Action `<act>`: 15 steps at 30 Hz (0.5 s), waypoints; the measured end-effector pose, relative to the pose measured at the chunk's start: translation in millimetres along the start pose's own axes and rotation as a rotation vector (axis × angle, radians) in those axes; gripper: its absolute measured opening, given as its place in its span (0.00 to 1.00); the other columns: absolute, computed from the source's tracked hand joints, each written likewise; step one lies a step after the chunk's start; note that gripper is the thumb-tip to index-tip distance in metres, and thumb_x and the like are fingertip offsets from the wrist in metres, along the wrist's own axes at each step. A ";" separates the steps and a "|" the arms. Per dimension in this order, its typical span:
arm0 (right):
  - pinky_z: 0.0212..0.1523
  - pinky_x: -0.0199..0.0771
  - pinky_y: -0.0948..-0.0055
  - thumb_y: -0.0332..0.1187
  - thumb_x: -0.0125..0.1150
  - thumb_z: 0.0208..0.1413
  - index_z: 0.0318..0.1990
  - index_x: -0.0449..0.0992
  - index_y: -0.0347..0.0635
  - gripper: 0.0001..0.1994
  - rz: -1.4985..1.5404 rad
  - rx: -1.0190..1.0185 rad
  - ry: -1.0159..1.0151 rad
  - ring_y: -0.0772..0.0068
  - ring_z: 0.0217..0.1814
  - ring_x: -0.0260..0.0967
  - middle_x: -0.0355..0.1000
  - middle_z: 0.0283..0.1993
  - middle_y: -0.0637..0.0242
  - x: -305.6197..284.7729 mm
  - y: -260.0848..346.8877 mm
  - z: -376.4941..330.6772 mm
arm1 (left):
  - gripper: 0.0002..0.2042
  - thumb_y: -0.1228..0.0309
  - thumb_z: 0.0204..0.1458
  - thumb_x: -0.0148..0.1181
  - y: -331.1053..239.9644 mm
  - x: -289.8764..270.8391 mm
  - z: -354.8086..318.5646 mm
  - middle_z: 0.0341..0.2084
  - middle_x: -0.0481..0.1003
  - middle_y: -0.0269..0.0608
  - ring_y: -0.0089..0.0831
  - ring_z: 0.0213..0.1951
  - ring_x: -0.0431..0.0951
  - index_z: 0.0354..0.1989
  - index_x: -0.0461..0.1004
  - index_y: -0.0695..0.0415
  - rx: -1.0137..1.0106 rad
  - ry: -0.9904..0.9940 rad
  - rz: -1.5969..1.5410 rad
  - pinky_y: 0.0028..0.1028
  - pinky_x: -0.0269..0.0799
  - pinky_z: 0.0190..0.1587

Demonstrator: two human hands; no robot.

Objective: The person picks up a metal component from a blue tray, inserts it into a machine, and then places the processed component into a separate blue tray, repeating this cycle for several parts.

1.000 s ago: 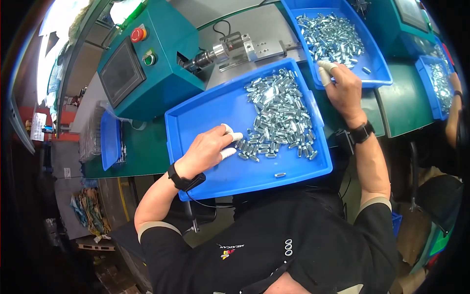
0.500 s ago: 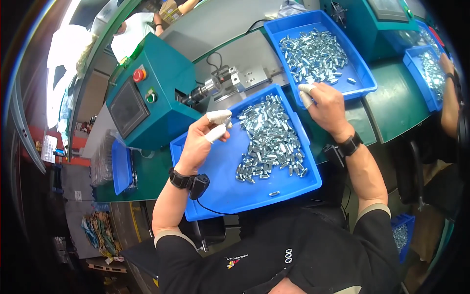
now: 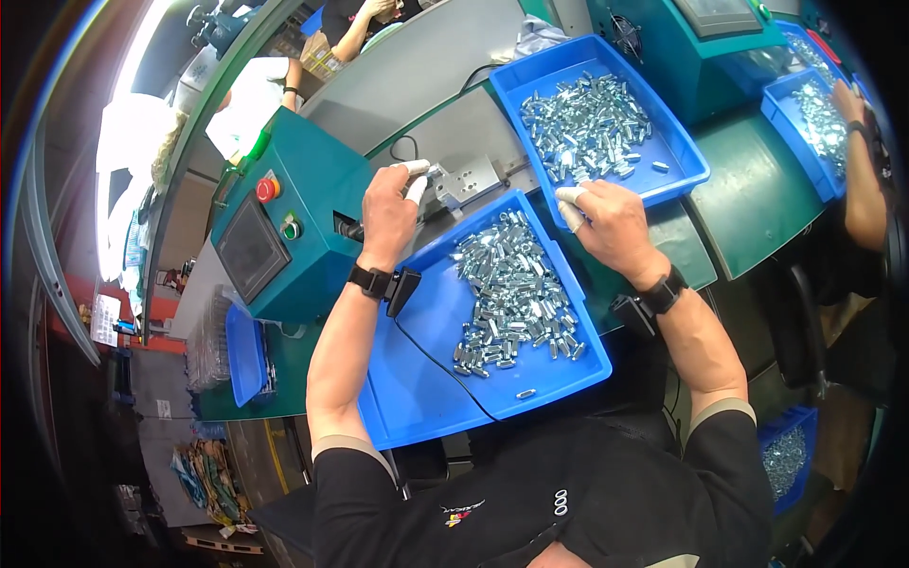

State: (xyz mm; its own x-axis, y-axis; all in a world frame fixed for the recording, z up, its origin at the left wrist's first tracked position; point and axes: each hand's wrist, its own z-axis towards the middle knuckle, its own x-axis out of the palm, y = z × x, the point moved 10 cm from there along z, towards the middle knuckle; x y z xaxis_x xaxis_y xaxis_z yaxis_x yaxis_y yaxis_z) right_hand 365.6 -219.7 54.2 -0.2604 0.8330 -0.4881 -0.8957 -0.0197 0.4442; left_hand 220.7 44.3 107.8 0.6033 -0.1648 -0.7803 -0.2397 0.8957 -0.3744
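Observation:
My left hand reaches over the metal fixture beside the green machine. Its thumb and forefinger, in white finger cots, are pinched at the fixture; whatever is between them is hidden. My right hand is at the near rim of the far blue tray, fingers curled and thumb and forefinger in white cots. I cannot make out what they hold. Small shiny metal fittings are heaped in the near blue tray, and similar fittings fill much of the far one.
The machine carries a screen, a red stop button and a green knob. A second green machine stands at the far right. A co-worker's arm reaches to another blue tray. A black cable hangs from my left wrist.
My left hand has moved from above the near tray, away from me, to the fixture. My right hand stays beside the far tray's rim. The whole view has shifted slightly.

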 end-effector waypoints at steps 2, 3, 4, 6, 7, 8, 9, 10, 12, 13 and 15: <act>0.36 0.76 0.60 0.28 0.72 0.59 0.44 0.85 0.43 0.07 0.000 0.000 0.002 0.56 0.35 0.77 0.78 0.32 0.62 -0.4 0.1 -0.1 | 0.10 0.76 0.58 0.69 0.4 4.1 1.2 0.40 0.84 0.44 0.44 0.43 0.82 0.48 0.86 0.56 0.033 0.008 0.031 0.39 0.77 0.45; 0.36 0.76 0.60 0.28 0.72 0.59 0.44 0.85 0.43 0.07 -0.002 0.002 0.002 0.56 0.35 0.77 0.78 0.32 0.62 -0.3 0.0 -0.2 | 0.10 0.76 0.57 0.69 1.0 5.7 1.2 0.40 0.84 0.44 0.46 0.44 0.81 0.47 0.86 0.56 0.049 0.012 0.047 0.40 0.77 0.46; 0.36 0.76 0.60 0.28 0.72 0.58 0.44 0.85 0.44 0.07 -0.002 0.004 0.003 0.56 0.35 0.77 0.78 0.32 0.63 0.0 0.1 0.0 | 0.10 0.76 0.57 0.69 3.1 6.6 0.7 0.40 0.84 0.44 0.46 0.44 0.81 0.47 0.86 0.56 0.050 0.011 0.047 0.40 0.77 0.46; 0.36 0.76 0.60 0.28 0.72 0.58 0.44 0.85 0.44 0.07 -0.004 0.005 0.005 0.56 0.35 0.77 0.77 0.32 0.63 0.3 -0.3 -0.3 | 0.09 0.76 0.57 0.69 3.5 8.5 -0.6 0.39 0.84 0.44 0.46 0.44 0.80 0.46 0.87 0.56 0.042 0.016 0.044 0.41 0.76 0.48; 0.36 0.76 0.60 0.28 0.72 0.58 0.44 0.85 0.44 0.07 -0.011 0.006 0.008 0.56 0.35 0.77 0.78 0.32 0.63 0.3 -0.9 -0.7 | 0.09 0.76 0.57 0.69 4.0 9.2 -1.1 0.39 0.83 0.44 0.46 0.44 0.80 0.46 0.87 0.56 0.038 0.018 0.043 0.41 0.76 0.48; 0.36 0.76 0.60 0.28 0.72 0.58 0.44 0.85 0.44 0.07 -0.019 0.006 0.011 0.56 0.34 0.77 0.78 0.32 0.63 0.3 -1.5 -1.0 | 0.09 0.76 0.57 0.69 4.1 9.4 -1.3 0.39 0.83 0.44 0.46 0.44 0.80 0.46 0.87 0.56 0.037 0.017 0.042 0.41 0.76 0.48; 0.36 0.76 0.60 0.28 0.72 0.58 0.44 0.85 0.44 0.07 -0.026 0.007 0.014 0.56 0.34 0.77 0.78 0.32 0.63 0.4 -1.7 -1.2 | 0.09 0.76 0.57 0.68 3.1 8.5 -1.1 0.38 0.83 0.44 0.46 0.44 0.80 0.45 0.87 0.56 0.048 0.003 0.046 0.41 0.75 0.49; 0.36 0.76 0.60 0.28 0.72 0.58 0.44 0.85 0.44 0.07 -0.027 0.005 0.014 0.56 0.34 0.77 0.78 0.32 0.63 0.6 -1.2 -0.7 | 0.09 0.76 0.57 0.68 1.6 6.6 -0.3 0.38 0.83 0.44 0.46 0.43 0.80 0.45 0.87 0.56 0.060 -0.012 0.051 0.41 0.75 0.49; 0.37 0.76 0.60 0.28 0.72 0.58 0.44 0.85 0.43 0.07 -0.022 0.003 0.013 0.56 0.35 0.77 0.78 0.32 0.63 0.9 0.0 -0.2 | 0.09 0.76 0.57 0.68 0.4 4.6 1.5 0.37 0.83 0.43 0.46 0.43 0.80 0.45 0.87 0.55 0.072 -0.029 0.057 0.42 0.74 0.49; 0.37 0.76 0.60 0.28 0.72 0.58 0.44 0.85 0.43 0.07 -0.020 0.002 0.012 0.56 0.35 0.77 0.78 0.32 0.63 0.9 0.4 0.0 | 0.09 0.76 0.56 0.68 -0.3 5.7 2.2 0.37 0.83 0.43 0.47 0.43 0.80 0.44 0.87 0.55 0.094 -0.026 0.069 0.42 0.74 0.49; 0.37 0.76 0.60 0.28 0.72 0.58 0.43 0.85 0.43 0.07 -0.019 0.001 0.010 0.56 0.35 0.78 0.78 0.32 0.63 0.4 1.2 0.3 | 0.09 0.76 0.55 0.68 -3.4 8.0 2.8 0.36 0.82 0.43 0.47 0.42 0.79 0.44 0.87 0.55 0.137 -0.019 0.092 0.42 0.73 0.49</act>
State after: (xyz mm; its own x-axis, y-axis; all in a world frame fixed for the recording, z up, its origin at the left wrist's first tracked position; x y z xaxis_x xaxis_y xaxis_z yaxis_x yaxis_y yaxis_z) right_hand 364.5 -219.2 54.8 -0.2475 0.8275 -0.5040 -0.9000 -0.0038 0.4358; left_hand 228.4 41.1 104.2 0.5980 -0.0727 -0.7982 -0.1891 0.9550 -0.2287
